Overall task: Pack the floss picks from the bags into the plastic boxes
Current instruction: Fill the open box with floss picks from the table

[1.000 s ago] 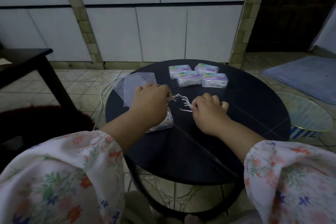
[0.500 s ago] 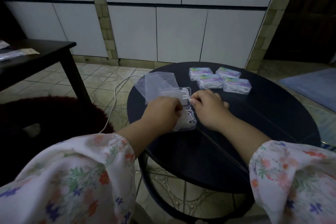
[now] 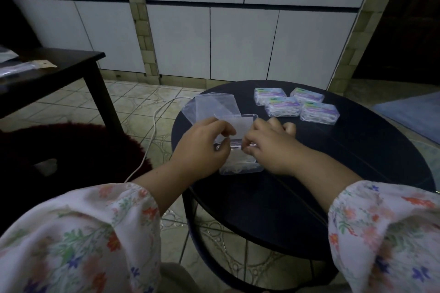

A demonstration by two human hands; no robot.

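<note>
Both forearms reaching in from the lower corners of the frame, in floral sleeves, converging at centre. Left hand [image 3: 202, 150] just left of centre, fingers curled, thumb and forefinger pinched together. Right hand [image 3: 271, 147] just right of centre, knuckles up, fingers curled downward, fingertips nearly meeting the left's.

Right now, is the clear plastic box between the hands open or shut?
Open. The clear plastic box lies on the round black table with its lid raised behind it; white picks show inside.
</note>
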